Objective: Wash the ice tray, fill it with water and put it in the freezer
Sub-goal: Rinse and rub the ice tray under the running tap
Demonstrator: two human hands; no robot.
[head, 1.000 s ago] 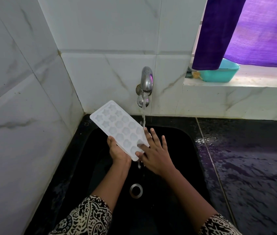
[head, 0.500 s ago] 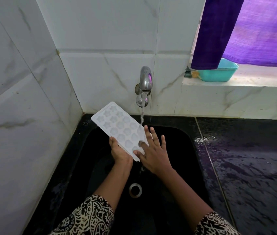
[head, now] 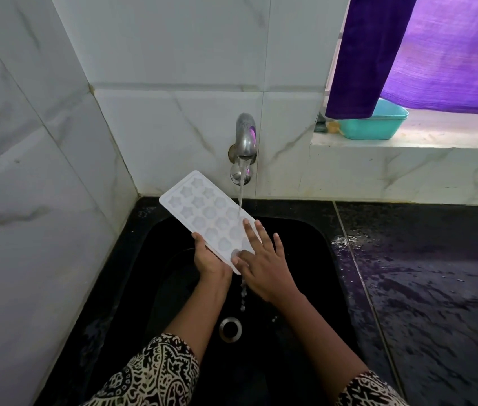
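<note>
On the far left we see a wall (head: pixel 27 171) of pale marbled tiles, meeting a second tiled wall at a corner. Below that corner lies a black sink (head: pixel 305 253), set into a dark counter.

Over the sink's far left part we see a white ice tray (head: pixel 202 209), held in the air and tilted, its far end raised toward the corner and its star and round moulds facing up. The left hand (head: pixel 210 259) grips the tray's near left edge, with the thumb on the rim and the fingers curled beneath, out of our sight. A black and cream patterned sleeve (head: pixel 155 373) covers that forearm.

Just right of the tray's far end, a steel tap (head: pixel 245 139) sticks out of the back wall. A thin stream of water (head: pixel 240 191) falls from it onto the tray's right side and drips off the near corner toward the round metal drain (head: pixel 230 329).

The right hand (head: pixel 264 265) lies flat on the tray's near end, fingers straight and spread, thumb pressing a mould, gripping nothing.

Further right, the counter (head: pixel 422 273) is wet and shiny. Above it, on a pale window ledge (head: pixel 407 142), sits a teal plastic tub (head: pixel 375 127), partly hidden by a hanging purple curtain (head: pixel 407 54).
</note>
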